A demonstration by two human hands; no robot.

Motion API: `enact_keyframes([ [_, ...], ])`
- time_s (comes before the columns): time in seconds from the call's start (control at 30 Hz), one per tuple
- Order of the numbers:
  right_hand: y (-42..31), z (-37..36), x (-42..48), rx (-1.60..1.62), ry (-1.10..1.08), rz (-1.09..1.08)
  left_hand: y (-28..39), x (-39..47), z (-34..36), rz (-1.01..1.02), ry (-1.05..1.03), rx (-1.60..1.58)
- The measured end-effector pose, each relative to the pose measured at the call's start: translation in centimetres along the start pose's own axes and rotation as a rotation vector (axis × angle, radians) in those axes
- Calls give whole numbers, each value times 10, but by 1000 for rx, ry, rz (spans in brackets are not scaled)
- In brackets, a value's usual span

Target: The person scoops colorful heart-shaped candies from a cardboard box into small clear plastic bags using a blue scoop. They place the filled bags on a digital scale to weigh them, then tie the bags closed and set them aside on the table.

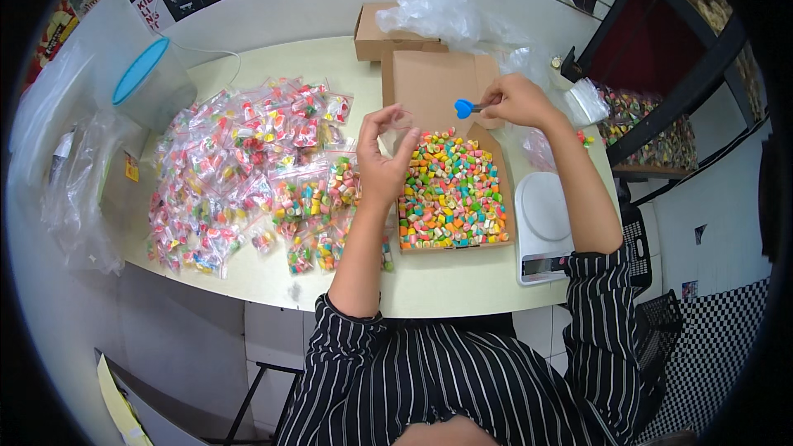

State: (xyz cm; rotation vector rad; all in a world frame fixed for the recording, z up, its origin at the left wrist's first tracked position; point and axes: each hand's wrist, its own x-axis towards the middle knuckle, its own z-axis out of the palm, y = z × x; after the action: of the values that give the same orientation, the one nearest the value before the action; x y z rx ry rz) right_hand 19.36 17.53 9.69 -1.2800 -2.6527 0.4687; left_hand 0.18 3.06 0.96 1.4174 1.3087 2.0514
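Observation:
My left hand (385,152) holds a small clear zip bag (398,127) between thumb and fingers, over the left side of an opened cardboard box (433,80). Whether the bag holds anything cannot be told. Loose colourful candies (455,192) fill the box. In my right hand (517,101) is a small tool with a blue heart-shaped end (463,108), held above the box's raised lid; its exact kind is unclear. To the left, many filled zip bags of candy (210,179) lie in a broad pile, several of them close beside my left forearm.
A white digital kitchen scale (545,217) lies right of the box, under my right forearm. Behind are another cardboard box (396,34) and crumpled clear plastic (433,9). A plastic tub with a blue rim (158,77) stands at the left. More candy (650,130) sits beyond the table's right edge.

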Motion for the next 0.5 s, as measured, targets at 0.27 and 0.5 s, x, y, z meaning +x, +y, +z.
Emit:
enact_keyframes([
  [0.27, -48, -35, -38, 219, 93, -364, 8, -3, 4, 40, -206, 251],
  [0.5, -62, -32, -45, 148, 82, -469, 11, -6, 4, -39, -263, 274],
])
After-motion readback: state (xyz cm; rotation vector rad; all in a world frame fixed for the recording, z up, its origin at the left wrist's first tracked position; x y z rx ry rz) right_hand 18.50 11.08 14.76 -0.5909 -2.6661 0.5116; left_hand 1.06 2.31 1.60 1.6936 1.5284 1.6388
